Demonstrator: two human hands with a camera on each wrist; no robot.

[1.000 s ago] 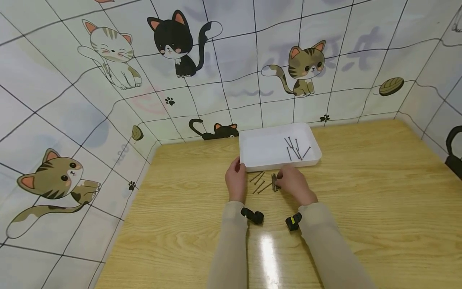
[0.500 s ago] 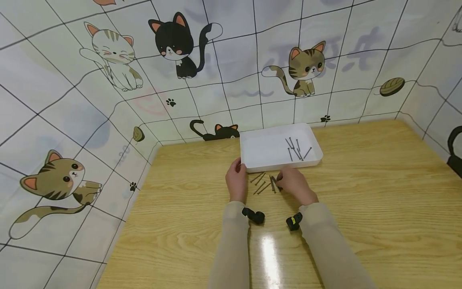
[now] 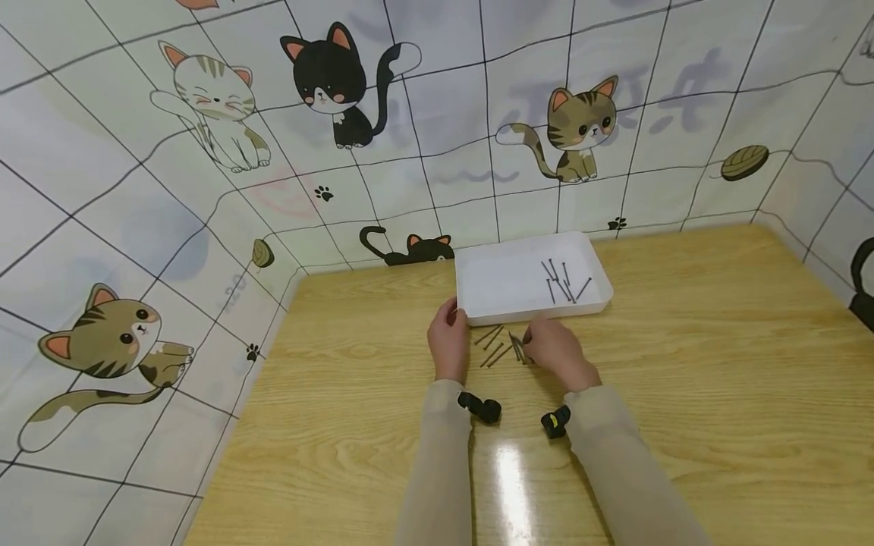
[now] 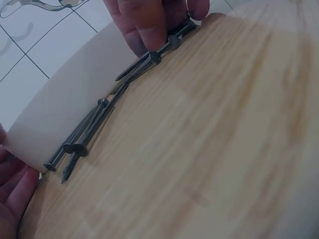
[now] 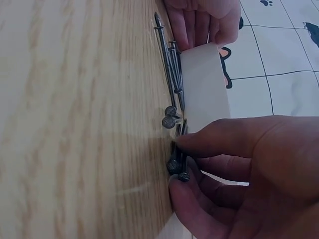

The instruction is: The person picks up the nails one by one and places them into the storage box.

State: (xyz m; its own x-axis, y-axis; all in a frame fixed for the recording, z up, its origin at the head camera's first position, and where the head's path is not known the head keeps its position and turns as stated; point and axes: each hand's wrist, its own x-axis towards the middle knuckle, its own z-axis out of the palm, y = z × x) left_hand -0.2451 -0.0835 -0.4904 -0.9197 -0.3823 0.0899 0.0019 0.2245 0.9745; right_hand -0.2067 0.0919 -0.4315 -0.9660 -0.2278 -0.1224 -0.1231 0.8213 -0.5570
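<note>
My left hand [image 3: 448, 345] grips the front left corner of a white shallow tray [image 3: 492, 284], its thumb near the wall. My right hand [image 3: 556, 350] is low over the table just in front of the tray and pinches a dark nail [image 5: 184, 175] between thumb and fingers. Other nails lie right beside its fingertips, and how many it holds is partly hidden. Several loose nails [image 3: 496, 355] lie on the wood between the two hands, close to the tray's front wall [image 4: 82, 94]. Inside the tray, several more nails [image 3: 563, 282] lie scattered at the right end.
The wooden table [image 3: 341, 394] runs up to a wall covering [image 3: 437, 174] with cartoon cats and grid lines behind the tray. A black object [image 3: 862, 284] shows at the right edge of the view. Each wrist wears a small black camera [image 3: 481, 408].
The right hand's fingers have shifted slightly among the nails. Those nails stood bunched together before and now lie more spread and slanted. The left hand stays at the tray corner.
</note>
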